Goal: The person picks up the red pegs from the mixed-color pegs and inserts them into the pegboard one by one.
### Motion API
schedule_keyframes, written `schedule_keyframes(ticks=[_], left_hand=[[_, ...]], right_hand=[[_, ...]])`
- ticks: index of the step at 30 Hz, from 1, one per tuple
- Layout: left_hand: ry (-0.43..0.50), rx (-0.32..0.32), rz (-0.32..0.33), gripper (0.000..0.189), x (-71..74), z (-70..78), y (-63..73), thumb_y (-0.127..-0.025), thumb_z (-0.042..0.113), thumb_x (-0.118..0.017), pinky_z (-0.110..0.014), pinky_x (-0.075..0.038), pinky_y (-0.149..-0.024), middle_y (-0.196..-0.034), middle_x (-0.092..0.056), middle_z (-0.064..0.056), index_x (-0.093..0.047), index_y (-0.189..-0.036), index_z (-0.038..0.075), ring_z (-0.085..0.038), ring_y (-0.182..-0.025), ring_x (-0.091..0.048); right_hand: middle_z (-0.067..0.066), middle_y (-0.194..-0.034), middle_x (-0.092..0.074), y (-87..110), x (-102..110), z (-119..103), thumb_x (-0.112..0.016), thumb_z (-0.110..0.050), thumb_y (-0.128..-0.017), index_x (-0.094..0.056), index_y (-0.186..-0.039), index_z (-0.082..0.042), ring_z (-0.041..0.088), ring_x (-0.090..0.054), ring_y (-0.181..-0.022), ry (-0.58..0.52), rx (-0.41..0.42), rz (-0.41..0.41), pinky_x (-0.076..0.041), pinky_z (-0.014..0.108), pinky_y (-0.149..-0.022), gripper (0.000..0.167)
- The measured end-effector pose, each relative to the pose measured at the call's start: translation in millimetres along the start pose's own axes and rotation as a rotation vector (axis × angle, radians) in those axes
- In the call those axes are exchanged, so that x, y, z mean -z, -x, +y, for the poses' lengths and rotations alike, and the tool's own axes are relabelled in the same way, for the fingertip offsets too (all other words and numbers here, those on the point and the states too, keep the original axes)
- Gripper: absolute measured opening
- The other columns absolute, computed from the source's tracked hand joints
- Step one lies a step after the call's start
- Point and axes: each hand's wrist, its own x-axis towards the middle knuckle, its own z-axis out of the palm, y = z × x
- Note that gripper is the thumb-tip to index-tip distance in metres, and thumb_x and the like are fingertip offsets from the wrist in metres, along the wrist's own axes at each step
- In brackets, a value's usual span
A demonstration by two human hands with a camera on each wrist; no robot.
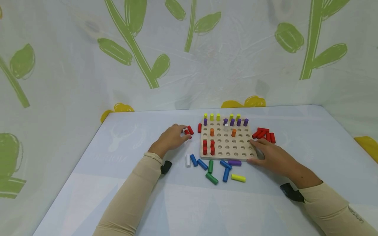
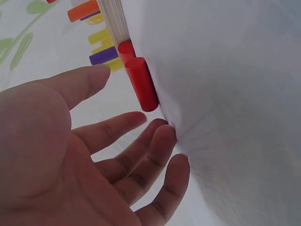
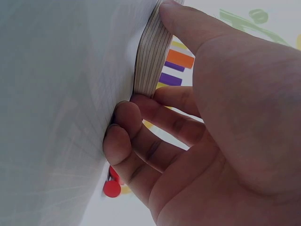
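Observation:
Beside the left edge of the wooden pegboard (image 1: 231, 144), my left hand (image 1: 169, 139) reaches around two loose red pegs (image 1: 190, 130). Its thumb and fingers are spread apart, and in the left wrist view a red peg (image 2: 142, 84) stands out past the fingertips, untouched. My right hand (image 1: 276, 155) holds the board at its front right corner. In the right wrist view, the thumb lies at one end of the board's layered side (image 3: 153, 61) and curled fingers press against the other end. Yellow, purple, orange, white and red pegs stand in the board.
Loose blue pegs (image 1: 202, 164), green pegs (image 1: 211, 178), a white peg (image 1: 188, 160), a purple peg (image 1: 234, 163) and a yellow peg (image 1: 238, 178) lie in front of the board. Several red pegs (image 1: 262, 130) are piled to its right. A patterned curtain (image 1: 206, 75) rises behind the table.

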Motion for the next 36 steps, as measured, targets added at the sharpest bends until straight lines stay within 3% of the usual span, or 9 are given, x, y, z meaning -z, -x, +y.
schedule_keyframes(ticks=[19,24,36], left_hand=[[-0.060,-0.020,0.045,0.054,-7.0,-2.0,-1.0,-0.097,0.041,-0.064,-0.041,-0.054,-0.097,-0.130,-0.060,-0.011,-0.056,-0.143,0.013,-0.024,-0.109,-0.057],[-0.108,-0.044,0.076,0.051,-5.3,3.7,0.5,-0.095,0.042,-0.066,-0.046,-0.053,-0.097,-0.127,-0.063,-0.011,-0.062,-0.137,0.013,-0.025,-0.107,-0.060],[-0.148,-0.014,0.090,0.052,-4.7,7.3,2.3,-0.092,0.042,-0.070,-0.052,-0.048,-0.101,-0.122,-0.066,-0.009,-0.062,-0.135,0.014,-0.026,-0.107,-0.062]], right_hand=[[0.031,-0.144,-0.047,-0.5,-2,0,-0.079,-0.050,-0.081,-0.045,-0.149,-0.005,0.052,-0.050,-0.126,-0.011,-0.001,0.000,-0.051,0.061,-0.094,0.088],[0.031,-0.144,-0.047,1.5,-2,1,-0.078,-0.051,-0.082,-0.045,-0.149,-0.005,0.051,-0.049,-0.128,0.005,0.009,0.016,-0.050,0.062,-0.095,0.087],[0.031,-0.144,-0.047,4.0,2,-1,-0.076,-0.050,-0.084,-0.044,-0.149,-0.004,0.051,-0.049,-0.128,0.005,0.025,0.018,-0.048,0.063,-0.097,0.086]])
